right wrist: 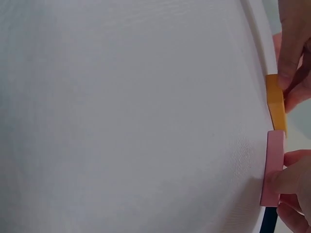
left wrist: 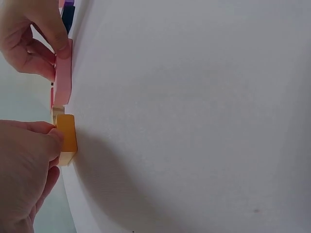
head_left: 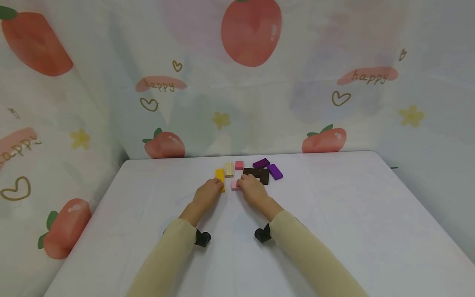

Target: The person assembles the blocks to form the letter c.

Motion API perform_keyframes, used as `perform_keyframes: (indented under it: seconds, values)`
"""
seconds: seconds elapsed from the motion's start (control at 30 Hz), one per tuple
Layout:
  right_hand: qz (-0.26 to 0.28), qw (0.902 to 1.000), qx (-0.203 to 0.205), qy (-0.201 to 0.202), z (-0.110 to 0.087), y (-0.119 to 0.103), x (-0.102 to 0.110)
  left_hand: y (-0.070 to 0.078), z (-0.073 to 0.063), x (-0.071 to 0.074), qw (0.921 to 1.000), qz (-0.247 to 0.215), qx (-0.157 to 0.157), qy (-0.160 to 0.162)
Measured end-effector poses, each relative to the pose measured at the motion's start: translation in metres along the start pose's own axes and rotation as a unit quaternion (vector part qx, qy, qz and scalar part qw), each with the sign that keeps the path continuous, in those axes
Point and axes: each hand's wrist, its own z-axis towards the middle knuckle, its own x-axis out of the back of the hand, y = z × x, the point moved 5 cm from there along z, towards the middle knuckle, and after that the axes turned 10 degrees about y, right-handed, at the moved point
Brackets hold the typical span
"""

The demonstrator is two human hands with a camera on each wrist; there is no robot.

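The left hand (head_left: 208, 193) is pinching one yellow block (left wrist: 69, 133) — its fingers curling in — near the table's (head_left: 334, 206) far edge. One cream block (head_left: 229, 170) and one red block (head_left: 239, 165) are lying beyond. The right hand (head_left: 253, 191) is pinching one pink block (right wrist: 274, 155); at least two dark blocks (head_left: 264, 177) and two purple blocks (head_left: 275, 171) are lying rightmost.

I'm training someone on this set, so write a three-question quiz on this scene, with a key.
1. Which block does the left hand hold? a) pink b) yellow c) dark brown
2. True or false: the right hand grips a purple block.
3. How many purple blocks show in the head view?

Key: 1: b, the yellow block. 2: False, it grips the pink block. 3: Two.
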Motion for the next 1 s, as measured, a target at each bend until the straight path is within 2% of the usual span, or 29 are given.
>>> perform_keyframes:
  seconds: [0.37,0.6,0.87,1.0]
  values:
    - [0.018,0.9998,-0.002,-0.009,-0.007,-0.001,0.000,0.009,-0.012,-0.002,0.9965,0.062,-0.054,-0.016]
    - [0.017,0.9996,0.019,0.010,-0.010,-0.002,0.001,0.013,-0.017,-0.002,0.9931,0.088,-0.077,-0.002]
    - [0.020,0.9993,0.025,0.017,-0.014,-0.001,0.001,0.015,-0.023,0.001,0.9920,0.083,-0.094,0.010]
    - [0.021,0.9995,0.019,0.010,-0.017,-0.001,0.002,0.017,-0.027,0.003,0.9916,0.085,-0.098,0.003]
